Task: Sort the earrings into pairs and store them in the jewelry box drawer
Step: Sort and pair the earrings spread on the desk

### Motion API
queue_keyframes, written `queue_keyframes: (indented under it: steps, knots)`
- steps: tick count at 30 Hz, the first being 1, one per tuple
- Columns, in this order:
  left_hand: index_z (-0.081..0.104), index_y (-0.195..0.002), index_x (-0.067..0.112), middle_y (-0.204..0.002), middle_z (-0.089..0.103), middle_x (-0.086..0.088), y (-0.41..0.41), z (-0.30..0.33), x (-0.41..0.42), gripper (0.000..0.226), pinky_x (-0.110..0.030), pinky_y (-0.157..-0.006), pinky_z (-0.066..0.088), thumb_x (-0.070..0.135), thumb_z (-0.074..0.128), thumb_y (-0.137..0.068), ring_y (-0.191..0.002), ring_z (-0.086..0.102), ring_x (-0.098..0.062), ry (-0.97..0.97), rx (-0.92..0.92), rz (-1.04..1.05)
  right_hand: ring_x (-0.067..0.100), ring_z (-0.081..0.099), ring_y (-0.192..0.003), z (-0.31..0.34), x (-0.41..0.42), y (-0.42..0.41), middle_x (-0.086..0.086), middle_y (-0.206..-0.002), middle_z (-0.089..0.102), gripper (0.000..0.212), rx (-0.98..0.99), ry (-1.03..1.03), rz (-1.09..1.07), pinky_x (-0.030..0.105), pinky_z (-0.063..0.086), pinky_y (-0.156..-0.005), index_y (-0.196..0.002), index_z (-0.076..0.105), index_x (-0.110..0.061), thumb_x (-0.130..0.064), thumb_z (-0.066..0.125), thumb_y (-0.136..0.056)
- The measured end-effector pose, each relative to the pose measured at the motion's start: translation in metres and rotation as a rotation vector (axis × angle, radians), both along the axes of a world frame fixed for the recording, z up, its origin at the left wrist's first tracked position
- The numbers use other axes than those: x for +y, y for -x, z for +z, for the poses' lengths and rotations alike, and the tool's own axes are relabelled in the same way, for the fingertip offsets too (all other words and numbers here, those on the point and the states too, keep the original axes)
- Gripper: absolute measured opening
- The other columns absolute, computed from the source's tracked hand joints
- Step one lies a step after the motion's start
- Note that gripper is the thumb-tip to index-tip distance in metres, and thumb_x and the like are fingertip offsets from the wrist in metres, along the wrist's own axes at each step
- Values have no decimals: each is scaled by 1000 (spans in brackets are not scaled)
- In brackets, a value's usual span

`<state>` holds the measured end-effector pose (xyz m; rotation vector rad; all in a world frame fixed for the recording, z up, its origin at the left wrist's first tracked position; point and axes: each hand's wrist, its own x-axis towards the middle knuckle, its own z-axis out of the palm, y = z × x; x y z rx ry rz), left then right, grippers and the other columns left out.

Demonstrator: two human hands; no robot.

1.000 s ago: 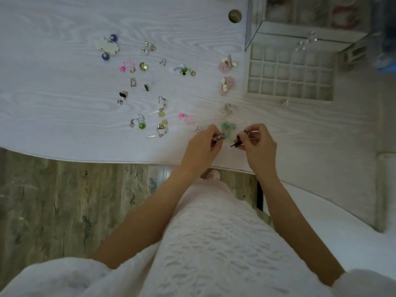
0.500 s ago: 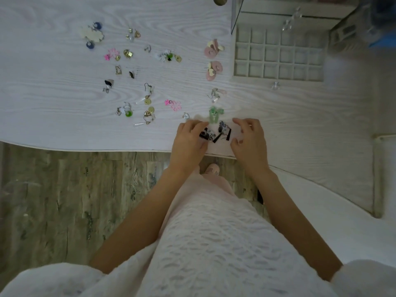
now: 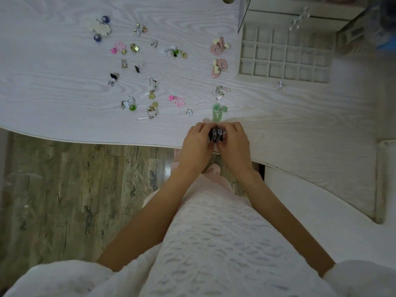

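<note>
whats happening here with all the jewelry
A person is sorting earrings on a white table. Both hands, left and right, hold a dark pair of earrings together at the near edge. Matched pairs line up beside the drawer, whose compartments look empty. Loose earrings lie scattered to the left.

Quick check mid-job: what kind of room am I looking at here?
Likely a home bedroom or dressing area: a white wood-grain table strewn with earrings, a jewelry box drawer with a compartment grid, and wood-look plank flooring.

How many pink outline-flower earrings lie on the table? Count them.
2: one pink flower earring in the far-left scatter, another pink flower earring nearer the hands; others may hide in clusters.
</note>
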<state>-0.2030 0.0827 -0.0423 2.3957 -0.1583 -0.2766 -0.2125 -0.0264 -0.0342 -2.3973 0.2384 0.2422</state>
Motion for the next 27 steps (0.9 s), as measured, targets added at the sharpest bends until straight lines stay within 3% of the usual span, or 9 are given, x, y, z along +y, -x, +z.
queue_keyframes:
  steps: [5, 9, 12, 14, 19, 24, 27]
  knots:
    - [59, -116, 9, -111, 61, -10, -3, 8, 13, 39, -31, -70, 49, 3, 62, -78, -88, 63, -23, 63, 8, -12, 21, 57, -88, 6, -3, -3, 11, -110, 53, 33, -13, -14, 24, 32, 49, -77, -116, 58, -8, 0, 57, -84]
    - [64, -110, 14, -108, 64, -2, -9, 18, 47, 25, -15, -72, 40, 10, 59, -86, -89, 63, -12, 61, 18, -14, 17, 55, -88, 17, -10, -11, 8, -107, 53, 28, -78, 26, 118, 32, 52, -77, -109, 62, -10, -1, 61, -82]
    - [65, -108, 19, -101, 68, 1, -14, 26, 80, 22, -24, -72, 43, 15, 58, -88, -91, 62, -17, -14, -54, 23, 20, 52, -93, 25, -2, -25, 7, -105, 54, 24, -115, 27, 225, 24, 42, -77, -106, 62, -10, -4, 60, -83]
    - [68, -102, 22, -94, 70, 4, -21, 29, 99, 18, -27, -68, 45, 20, 58, -87, -88, 62, -19, -99, -149, 153, 20, 50, -98, 24, 11, -41, 7, -106, 56, 23, -98, 37, 292, 21, 36, -78, -108, 62, -10, -7, 59, -85]
    - [68, -96, 23, -85, 71, 4, -54, 24, 137, 17, -30, -63, 46, 30, 58, -84, -84, 60, -20, -221, -239, 310, 26, 53, -100, 5, 54, -85, 10, -108, 58, 25, -124, 105, 368, 36, 47, -79, -112, 60, -9, -14, 57, -87]
    - [62, -111, 16, -106, 66, -5, -86, 11, 155, 32, -38, -81, 44, 30, 64, -82, -100, 54, -30, -237, -123, 205, 26, 52, -99, -7, 72, -110, 11, -110, 55, 22, -106, 187, 389, 33, 44, -74, -109, 59, -7, -13, 56, -88]
    - [61, -114, 15, -113, 63, -8, -107, 8, 161, 33, -36, -85, 42, 27, 63, -83, -102, 52, -30, -215, -138, 203, 24, 52, -95, -8, 72, -121, 10, -106, 56, 18, -77, 165, 352, 30, 42, -71, -104, 60, -7, -13, 58, -87]
